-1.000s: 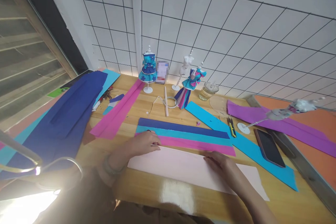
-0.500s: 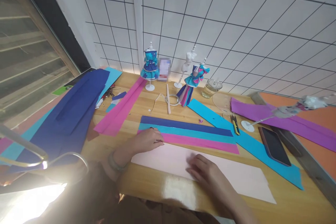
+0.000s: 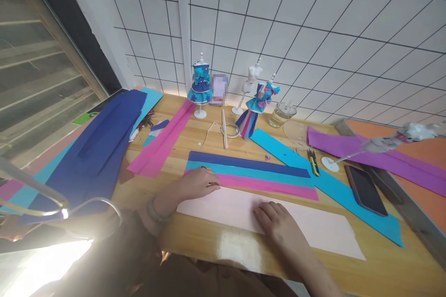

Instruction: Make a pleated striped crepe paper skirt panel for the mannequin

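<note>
A long pale pink paper strip [image 3: 313, 229] lies on the wooden table [image 3: 195, 148] near its front edge. My left hand [image 3: 197, 182] rests on the strip's left end, fingers curled loosely and pressing the paper where it meets the magenta strip [image 3: 272, 185]. Flat on the middle of the pale strip lies my right hand [image 3: 278, 222], its fingers stretched out. Behind the magenta strip lie a cyan strip [image 3: 258, 174] and a dark blue strip [image 3: 244, 162], all side by side.
Dressed mini mannequins [image 3: 200, 86] [image 3: 259, 106] and a bare one [image 3: 249, 83] stand at the back. A glass jar [image 3: 280, 116], yellow cutter [image 3: 314, 163], phone [image 3: 365, 190], toppled mannequin [image 3: 383, 146], purple paper [image 3: 383, 158], blue sheets [image 3: 94, 148] and a magenta strip [image 3: 160, 146] surround the work.
My right hand slid left along the pale pink strip, from its right part to its middle. My left hand stayed on the left end.
</note>
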The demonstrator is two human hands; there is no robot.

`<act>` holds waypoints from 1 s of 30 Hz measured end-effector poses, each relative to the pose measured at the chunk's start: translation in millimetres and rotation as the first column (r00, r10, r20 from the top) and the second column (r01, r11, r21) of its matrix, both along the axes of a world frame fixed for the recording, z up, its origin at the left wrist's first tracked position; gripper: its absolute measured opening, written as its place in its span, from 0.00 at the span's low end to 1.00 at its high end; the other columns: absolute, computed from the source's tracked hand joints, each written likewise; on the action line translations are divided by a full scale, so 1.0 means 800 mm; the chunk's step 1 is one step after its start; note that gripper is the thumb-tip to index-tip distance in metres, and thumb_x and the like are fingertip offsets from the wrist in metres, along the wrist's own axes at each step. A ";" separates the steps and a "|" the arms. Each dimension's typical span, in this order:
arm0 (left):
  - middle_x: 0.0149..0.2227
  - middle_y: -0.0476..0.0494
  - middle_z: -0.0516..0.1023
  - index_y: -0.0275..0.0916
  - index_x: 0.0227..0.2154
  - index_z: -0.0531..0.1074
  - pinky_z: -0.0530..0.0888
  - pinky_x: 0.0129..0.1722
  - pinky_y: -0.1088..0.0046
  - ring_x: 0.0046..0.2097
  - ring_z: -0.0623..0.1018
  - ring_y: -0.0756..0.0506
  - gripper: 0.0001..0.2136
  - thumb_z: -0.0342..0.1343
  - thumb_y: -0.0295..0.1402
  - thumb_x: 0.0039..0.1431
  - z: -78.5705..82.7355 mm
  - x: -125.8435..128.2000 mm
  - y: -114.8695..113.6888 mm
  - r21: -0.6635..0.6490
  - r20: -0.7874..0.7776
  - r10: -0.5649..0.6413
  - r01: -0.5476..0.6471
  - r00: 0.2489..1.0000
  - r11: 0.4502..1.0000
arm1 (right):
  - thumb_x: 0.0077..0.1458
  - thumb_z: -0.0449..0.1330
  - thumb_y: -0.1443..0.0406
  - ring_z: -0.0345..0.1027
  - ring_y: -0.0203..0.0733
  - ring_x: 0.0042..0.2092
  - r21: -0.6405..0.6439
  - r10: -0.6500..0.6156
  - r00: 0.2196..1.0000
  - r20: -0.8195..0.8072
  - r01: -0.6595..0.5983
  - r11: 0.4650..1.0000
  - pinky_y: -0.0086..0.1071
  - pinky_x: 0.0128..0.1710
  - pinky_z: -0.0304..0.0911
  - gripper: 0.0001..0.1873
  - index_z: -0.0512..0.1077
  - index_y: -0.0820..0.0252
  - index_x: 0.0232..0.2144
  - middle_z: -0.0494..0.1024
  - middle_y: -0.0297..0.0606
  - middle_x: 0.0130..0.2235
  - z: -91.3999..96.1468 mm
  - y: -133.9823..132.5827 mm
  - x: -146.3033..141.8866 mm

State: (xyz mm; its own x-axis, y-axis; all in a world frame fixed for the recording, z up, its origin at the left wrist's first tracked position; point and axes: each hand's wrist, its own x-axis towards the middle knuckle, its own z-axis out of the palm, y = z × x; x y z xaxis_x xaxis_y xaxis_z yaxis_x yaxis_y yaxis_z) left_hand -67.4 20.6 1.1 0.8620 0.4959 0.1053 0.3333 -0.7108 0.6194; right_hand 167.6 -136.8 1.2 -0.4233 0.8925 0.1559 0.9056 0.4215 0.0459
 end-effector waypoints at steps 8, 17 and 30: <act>0.31 0.46 0.75 0.40 0.31 0.74 0.62 0.43 0.71 0.38 0.71 0.48 0.11 0.48 0.38 0.58 0.003 -0.001 -0.001 0.107 0.025 -0.014 0.011 1.000 0.994 | 0.59 0.46 0.67 0.66 0.42 0.37 -0.050 -0.109 0.981 -0.163 0.102 0.994 0.36 0.37 0.62 0.11 0.68 0.61 0.34 0.73 0.42 0.35 -0.002 0.006 0.008; 0.37 0.44 0.75 0.39 0.38 0.73 0.64 0.43 0.69 0.41 0.71 0.45 0.18 0.59 0.44 0.46 0.004 0.008 -0.019 0.080 0.018 -0.109 0.107 0.994 0.991 | 0.58 0.46 0.66 0.66 0.43 0.36 -0.183 -0.221 0.944 -0.246 0.179 0.967 0.37 0.36 0.62 0.10 0.67 0.60 0.32 0.72 0.41 0.32 -0.001 0.020 0.011; 0.36 0.47 0.78 0.40 0.35 0.74 0.65 0.40 0.74 0.39 0.74 0.48 0.11 0.45 0.31 0.59 0.005 0.007 -0.016 0.064 -0.062 -0.054 0.058 0.997 0.996 | 0.58 0.48 0.63 0.67 0.42 0.39 -0.214 -0.303 0.890 -0.342 0.240 0.947 0.38 0.40 0.62 0.09 0.67 0.58 0.35 0.73 0.40 0.36 -0.010 0.013 0.035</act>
State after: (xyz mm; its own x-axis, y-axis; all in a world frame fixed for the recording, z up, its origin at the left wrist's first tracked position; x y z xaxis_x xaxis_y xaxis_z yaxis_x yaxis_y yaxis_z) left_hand -61.8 8.0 4.8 0.8938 0.4407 0.0832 0.3274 -0.7679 0.5505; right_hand 196.0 -126.7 -6.9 -0.1017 0.9902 0.0960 0.9247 0.1297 -0.3579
